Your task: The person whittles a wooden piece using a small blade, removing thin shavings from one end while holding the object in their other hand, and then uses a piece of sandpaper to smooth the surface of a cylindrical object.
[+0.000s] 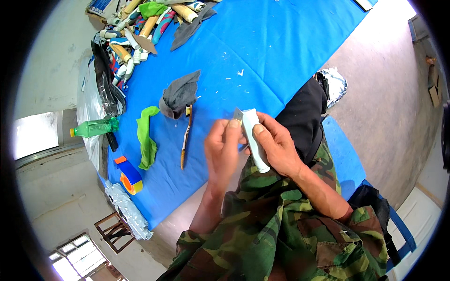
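Over my lap, at the near edge of the blue-covered table, my right hand (280, 146) is closed round a pale white tube-shaped piece (255, 143), held slanted with its rounded, cap-like end toward me. My left hand (222, 146) pinches a small flat grey blade (238, 114) between thumb and fingers, close against the upper end of the tube-shaped piece. The blade's lower part is hidden by the fingers. A toothbrush (186, 136) with a brown handle lies left of my left hand, beside a crumpled grey cloth (180, 95).
A strip of green cloth (147, 138), a blue-and-orange tape roll (130, 175) and a green bottle (95, 128) are at the left. Many handle-like pieces (149, 26) are heaped at the far left. White scraps (240, 73) dot the blue cloth (243, 37). A blue stool (340, 145) stands at right.
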Available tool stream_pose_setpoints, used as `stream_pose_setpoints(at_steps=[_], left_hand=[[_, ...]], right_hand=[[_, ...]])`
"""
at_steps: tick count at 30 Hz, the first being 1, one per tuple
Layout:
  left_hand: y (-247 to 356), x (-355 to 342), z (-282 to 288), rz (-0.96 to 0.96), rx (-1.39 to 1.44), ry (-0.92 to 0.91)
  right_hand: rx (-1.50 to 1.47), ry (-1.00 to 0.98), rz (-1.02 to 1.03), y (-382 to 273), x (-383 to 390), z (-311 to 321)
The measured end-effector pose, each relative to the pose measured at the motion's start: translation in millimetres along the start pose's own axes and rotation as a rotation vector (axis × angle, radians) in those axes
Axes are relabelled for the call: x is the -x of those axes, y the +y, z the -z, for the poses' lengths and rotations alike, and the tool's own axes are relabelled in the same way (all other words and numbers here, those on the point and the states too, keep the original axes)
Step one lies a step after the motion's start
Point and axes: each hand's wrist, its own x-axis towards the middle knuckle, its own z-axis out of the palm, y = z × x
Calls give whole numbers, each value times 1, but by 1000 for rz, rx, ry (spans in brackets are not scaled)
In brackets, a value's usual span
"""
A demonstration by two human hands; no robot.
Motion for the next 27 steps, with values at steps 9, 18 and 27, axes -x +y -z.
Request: stream_pose_setpoints(at_steps=[9, 18, 27], left_hand=[[-1, 2, -12, -58, 5, 83], [0, 4, -12, -64, 72, 111], [-6, 1, -14, -123, 45, 100]], right_hand=[[-195, 1, 47, 6, 1, -3], [-203, 13, 39, 7, 1, -3], [-253, 14, 53, 13, 0, -4]])
